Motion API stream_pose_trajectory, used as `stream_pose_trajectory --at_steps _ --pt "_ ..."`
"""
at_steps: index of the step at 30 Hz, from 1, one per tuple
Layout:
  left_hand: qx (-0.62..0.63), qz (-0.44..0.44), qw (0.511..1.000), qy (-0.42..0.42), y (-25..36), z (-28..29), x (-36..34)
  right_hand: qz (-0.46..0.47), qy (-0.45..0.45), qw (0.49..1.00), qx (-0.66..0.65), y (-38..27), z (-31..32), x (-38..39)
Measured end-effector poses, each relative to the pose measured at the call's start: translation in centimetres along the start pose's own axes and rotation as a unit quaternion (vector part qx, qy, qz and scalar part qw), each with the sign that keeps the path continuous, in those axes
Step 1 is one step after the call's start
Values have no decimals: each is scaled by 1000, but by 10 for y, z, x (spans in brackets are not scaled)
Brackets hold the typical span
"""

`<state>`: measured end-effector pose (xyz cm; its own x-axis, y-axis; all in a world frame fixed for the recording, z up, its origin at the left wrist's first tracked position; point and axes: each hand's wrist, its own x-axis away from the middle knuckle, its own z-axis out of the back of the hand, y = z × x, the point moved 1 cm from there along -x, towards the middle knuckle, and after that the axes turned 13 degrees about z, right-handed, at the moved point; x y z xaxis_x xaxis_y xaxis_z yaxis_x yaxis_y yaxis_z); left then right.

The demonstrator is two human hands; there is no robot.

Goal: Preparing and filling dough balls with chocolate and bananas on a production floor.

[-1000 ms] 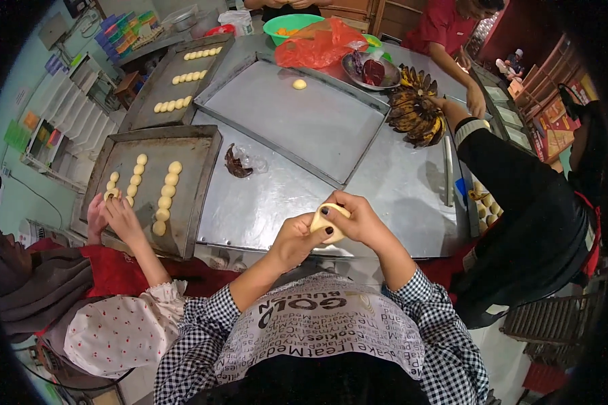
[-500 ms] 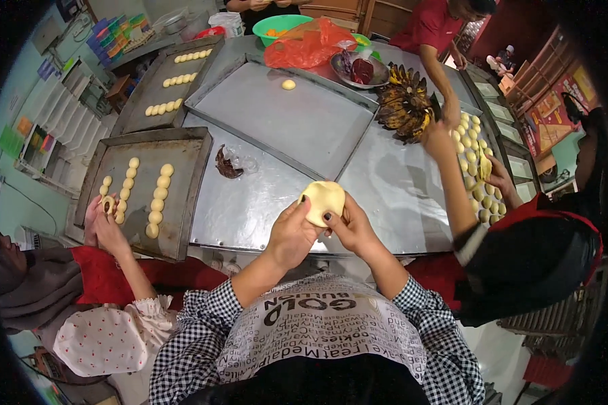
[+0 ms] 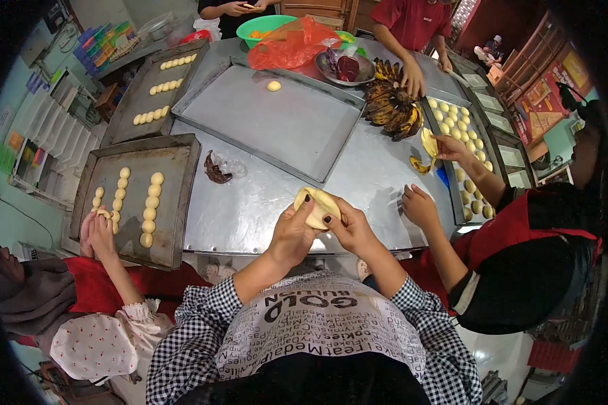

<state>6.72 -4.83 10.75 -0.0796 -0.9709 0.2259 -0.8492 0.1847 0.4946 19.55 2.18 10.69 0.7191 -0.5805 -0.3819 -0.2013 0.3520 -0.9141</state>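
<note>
a person in a checked shirt worked a flattened piece of pale dough (image 3: 319,206) over the near edge of a steel table (image 3: 250,209), the left hand (image 3: 292,233) cupping it from below with fingers curled and pressed against it, the right hand (image 3: 350,226) pinching its rim between thumb and fingertips. judging by the trays, the job looked well under way but far from over: the dark tray at left (image 3: 175,196) held three short rows of shaped dough balls with much bare metal beside them, a far tray (image 3: 132,108) carried three more rows, and the large middle tray (image 3: 284,125) bore only a single ball (image 3: 274,86). a co-worker's hands (image 3: 96,229) rested at the rows on the left tray. on the right, another worker held a peeled banana piece (image 3: 429,142) near a bunch of dark bananas (image 3: 392,108). compared with half a second earlier, the dough sat lower and more folded between the hands, no longer held up as an open disc, and the neighbour's arm had drawn back from the right-hand tray.
</note>
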Motion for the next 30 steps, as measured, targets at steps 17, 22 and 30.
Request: stream_pose_trajectory --at_steps 17,22,30 --pt "-150 30 988 -16 24 14 16 -143 83 963 -212 -4 -2 -45" --pt "-59 -24 996 -64 34 11 7 -44 30 990 -129 6 -26 -36" --pt "-58 -16 998 -7 35 5 13 8 6 976 -218 14 -16 -27"
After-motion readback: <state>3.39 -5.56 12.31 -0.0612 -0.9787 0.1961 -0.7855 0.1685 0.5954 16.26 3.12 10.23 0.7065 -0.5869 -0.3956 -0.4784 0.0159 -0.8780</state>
